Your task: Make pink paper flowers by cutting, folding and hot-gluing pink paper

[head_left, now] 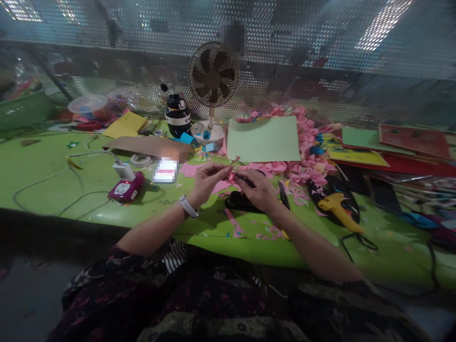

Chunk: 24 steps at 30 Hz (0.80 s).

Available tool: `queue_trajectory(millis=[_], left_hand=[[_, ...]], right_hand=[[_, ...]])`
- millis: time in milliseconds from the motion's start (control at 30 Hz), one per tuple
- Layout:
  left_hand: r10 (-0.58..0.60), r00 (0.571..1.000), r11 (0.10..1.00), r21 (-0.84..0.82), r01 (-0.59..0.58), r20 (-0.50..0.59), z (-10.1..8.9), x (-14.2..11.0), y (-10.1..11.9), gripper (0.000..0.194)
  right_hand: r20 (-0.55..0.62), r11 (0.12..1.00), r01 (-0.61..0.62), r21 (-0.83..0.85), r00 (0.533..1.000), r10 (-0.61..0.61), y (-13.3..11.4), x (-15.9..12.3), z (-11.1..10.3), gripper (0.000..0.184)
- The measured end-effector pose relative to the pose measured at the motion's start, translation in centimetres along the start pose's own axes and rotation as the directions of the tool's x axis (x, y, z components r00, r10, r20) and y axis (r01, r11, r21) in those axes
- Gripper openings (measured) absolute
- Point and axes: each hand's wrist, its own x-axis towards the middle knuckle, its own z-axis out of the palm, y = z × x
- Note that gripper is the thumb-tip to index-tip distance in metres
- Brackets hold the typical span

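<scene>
My left hand (208,180), with a pale watch strap (188,207) on its wrist, pinches a thin pink paper strip (235,160) that sticks up past the fingertips. Close beside it, my right hand (259,191) is closed, and something dark shows at its fingers, too small to name. A small bit of bright pink paper (231,178) sits between the two hands. Under the right hand lies a black object (242,202), partly covered. Pink paper scraps (274,232) are scattered on the green table in front of the hands.
A light green sheet (263,140) rests against a heap of folded pink paper pieces (308,137). Behind stand a fan (213,76) and a black bottle (178,116). To the right is a yellow glue gun (338,211); to the left, a purple socket box (126,189) and a lit phone (166,170).
</scene>
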Motion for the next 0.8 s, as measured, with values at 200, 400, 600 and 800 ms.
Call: queue_trajectory(millis=[200,400,600,800], left_hand=[[0.034,0.999,0.998,0.046,-0.034,-0.01,0.15,-0.06,0.33,0.025],[0.029,1.0,0.997,0.068,-0.029,-0.006,0.22,-0.33,0.21,0.025],[0.035,0.998,0.998,0.055,-0.037,0.043,0.19,-0.45,-0.02,0.025],[0.019,0.999,0.999,0.048,-0.021,0.036,0.17,-0.34,0.15,0.023]], right_hand=[[-0.01,1.0,-0.005,-0.026,1.0,0.004,0.18,-0.03,-0.01,0.018],[0.037,0.999,-0.008,-0.049,0.999,0.01,0.31,-0.06,0.03,0.021],[0.002,0.995,0.012,-0.096,1.0,-0.012,0.62,-0.21,0.05,0.018],[-0.039,0.995,0.031,-0.096,0.999,-0.035,0.36,-0.19,0.03,0.018]])
